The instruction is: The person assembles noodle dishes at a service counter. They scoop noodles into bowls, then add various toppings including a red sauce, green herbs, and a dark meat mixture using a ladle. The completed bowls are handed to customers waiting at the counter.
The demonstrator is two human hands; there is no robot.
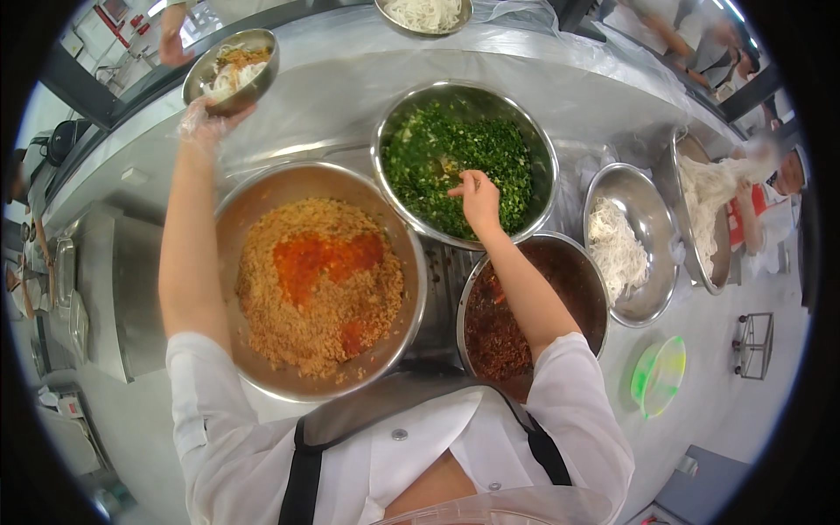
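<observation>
At the far left, my left hand (214, 125), in a clear plastic glove, grips a small steel bowl (270, 70) from its near side. White noodles with an orange-brown topping (234, 66) lie inside that bowl. My right hand (478, 203) is over a large steel bowl (381, 149) of chopped greens (429, 131). Its fingers are pinched together; whatever they hold is hidden. Just beyond the fingertips, a small yellowish patch (448, 164) shows among the greens.
Nearest me on the left, a wide steel bowl (418, 302) holds orange-brown crumbly food with red sauce. A bowl of dark red chopped food (494, 337) sits under my right forearm. Noodle bowls (661, 280) stand to the right. Another person's hand (172, 44) hangs beyond the small bowl.
</observation>
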